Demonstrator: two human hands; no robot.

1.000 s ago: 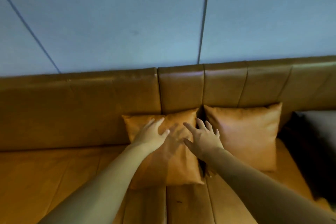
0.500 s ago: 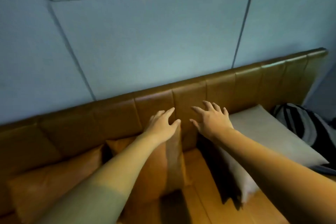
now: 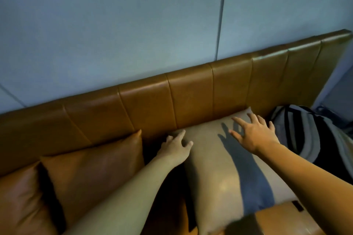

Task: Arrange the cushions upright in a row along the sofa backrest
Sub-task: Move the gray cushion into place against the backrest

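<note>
A grey cushion (image 3: 215, 175) lies tilted back on the tan leather sofa, its far edge against the backrest (image 3: 191, 99). My left hand (image 3: 174, 149) rests on the cushion's upper left corner with fingers spread. Just above the cushion's upper right part, my right hand (image 3: 254, 133) hovers open and casts a shadow on it. Two tan leather cushions stand upright against the backrest at the left: one (image 3: 95, 173) beside my left arm, another (image 3: 17, 202) at the frame's left edge.
A grey and black striped bag (image 3: 309, 135) lies on the sofa's right end, touching the grey cushion's right side. A bit of tan seat (image 3: 277, 219) shows at the bottom right. A pale blue panelled wall (image 3: 133, 25) rises behind the backrest.
My view has swung right, from the two tan cushions to the grey one. Both hands left the tan cushions and moved right; my left hand now touches the grey cushion.
</note>
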